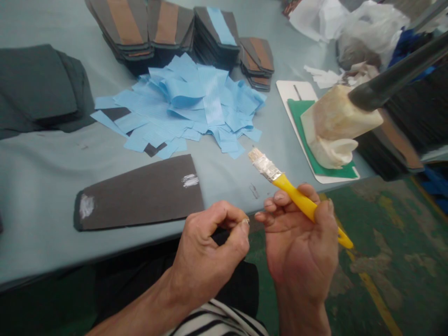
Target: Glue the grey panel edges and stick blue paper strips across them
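Observation:
My right hand [301, 233] holds a brush [297, 198] with a yellow handle between thumb and fingers, its whitish bristles pointing up and left. Just left of it, my left hand [217, 238] is closed in a pinch, thumb against index finger; a tiny pale bit shows at the fingertips, too small to name. Near the table's front edge lies a dark tapered panel [140, 196] with a white smear at each end. Behind the panel spreads a loose heap of light blue strips [210, 102].
Stacks of dark pieces with brown or blue strips [168, 28] stand at the back. Dark fabric [38, 88] is piled at left. At right, a stained whitish container [332, 121] sits on a green and white board [297, 116], under a dark bar [402, 77]. Plastic bags [374, 32] lie behind.

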Demonstrator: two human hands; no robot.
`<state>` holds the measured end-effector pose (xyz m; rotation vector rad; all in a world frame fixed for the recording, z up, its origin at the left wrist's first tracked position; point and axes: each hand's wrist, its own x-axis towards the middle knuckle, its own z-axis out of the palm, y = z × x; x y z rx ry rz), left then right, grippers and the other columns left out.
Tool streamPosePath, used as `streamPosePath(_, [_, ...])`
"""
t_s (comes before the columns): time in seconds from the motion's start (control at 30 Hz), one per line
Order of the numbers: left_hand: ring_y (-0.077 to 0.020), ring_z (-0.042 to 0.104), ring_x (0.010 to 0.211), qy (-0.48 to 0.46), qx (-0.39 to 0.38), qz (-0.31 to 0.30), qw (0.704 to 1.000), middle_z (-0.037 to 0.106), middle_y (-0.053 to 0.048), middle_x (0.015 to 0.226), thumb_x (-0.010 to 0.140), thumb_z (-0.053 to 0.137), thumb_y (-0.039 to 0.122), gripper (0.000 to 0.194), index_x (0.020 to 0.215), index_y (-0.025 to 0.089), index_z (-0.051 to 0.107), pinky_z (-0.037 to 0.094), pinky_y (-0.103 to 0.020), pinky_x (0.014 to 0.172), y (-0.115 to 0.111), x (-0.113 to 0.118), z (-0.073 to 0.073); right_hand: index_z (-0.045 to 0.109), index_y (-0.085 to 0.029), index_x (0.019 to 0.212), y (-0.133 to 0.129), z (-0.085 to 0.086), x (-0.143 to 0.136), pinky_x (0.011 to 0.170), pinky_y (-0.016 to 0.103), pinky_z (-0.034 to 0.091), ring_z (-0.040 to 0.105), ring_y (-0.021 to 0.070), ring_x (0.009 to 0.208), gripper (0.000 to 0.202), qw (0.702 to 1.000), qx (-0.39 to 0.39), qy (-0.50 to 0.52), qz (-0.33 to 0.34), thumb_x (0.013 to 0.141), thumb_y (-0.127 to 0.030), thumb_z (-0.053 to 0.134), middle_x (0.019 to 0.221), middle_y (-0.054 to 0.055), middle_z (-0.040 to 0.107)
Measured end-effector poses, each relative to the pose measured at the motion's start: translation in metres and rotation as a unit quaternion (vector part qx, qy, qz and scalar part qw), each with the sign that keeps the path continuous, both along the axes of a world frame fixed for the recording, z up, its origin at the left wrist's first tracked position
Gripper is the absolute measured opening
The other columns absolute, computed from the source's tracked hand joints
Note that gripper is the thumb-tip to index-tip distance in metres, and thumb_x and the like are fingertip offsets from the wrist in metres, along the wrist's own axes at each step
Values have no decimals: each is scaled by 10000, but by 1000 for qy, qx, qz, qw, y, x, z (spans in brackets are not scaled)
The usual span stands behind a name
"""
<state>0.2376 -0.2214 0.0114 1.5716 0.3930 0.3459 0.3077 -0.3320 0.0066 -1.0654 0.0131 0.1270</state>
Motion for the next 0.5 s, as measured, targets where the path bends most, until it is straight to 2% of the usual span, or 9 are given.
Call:
streamPosePath(0.07, [-70,537,545,20,-65,-13,998,620,51,603,867,638,206,149,721,183,656,432,-167,540,1,0,-1,752,-279,1005,0,0,2,601,233,626,689,140,713,237,1000,-4,0,-6,955,-509,729,800,-19,707])
streamPosePath(0.13, [-89,580,583,32,-168,-34,985,647,34,621,902,677,284,174,759,184,670,471,-179,582,2,-2,-3,756,-275,999,-1,0,3,597,230,623,686,139,705,233,1000,-6,-1,-14,945,-501,741,798,-18,710])
streamPosePath(0.23, [-101,628,645,16,-316,-59,947,676,21,663,951,705,372,237,808,183,691,524,-196,673,2,-2,-10,763,-268,991,-3,1,6,584,222,614,680,135,694,236,1000,-3,-4,-23,928,-495,762,794,-18,712])
streamPosePath(0.3, [-100,635,655,5,-383,-65,922,677,21,680,948,731,392,242,832,181,710,539,-202,695,2,-2,-12,765,-267,984,-5,2,7,579,225,612,679,137,691,238,1000,-1,-3,-25,918,-496,773,791,-17,712])
streamPosePath(0.4, [-102,636,649,4,-433,-70,899,676,18,686,915,775,418,252,858,176,729,545,-205,686,0,0,-11,764,-271,973,-6,2,7,568,228,605,679,140,688,229,1000,-2,0,-27,911,-490,779,792,-18,710])
streamPosePath(0.5, [-108,636,654,9,-436,-74,897,673,12,686,909,773,423,260,859,172,724,542,-211,688,-1,2,-10,759,-274,964,-5,3,7,560,228,600,676,139,676,244,999,-10,-1,-34,894,-505,797,789,-21,709])
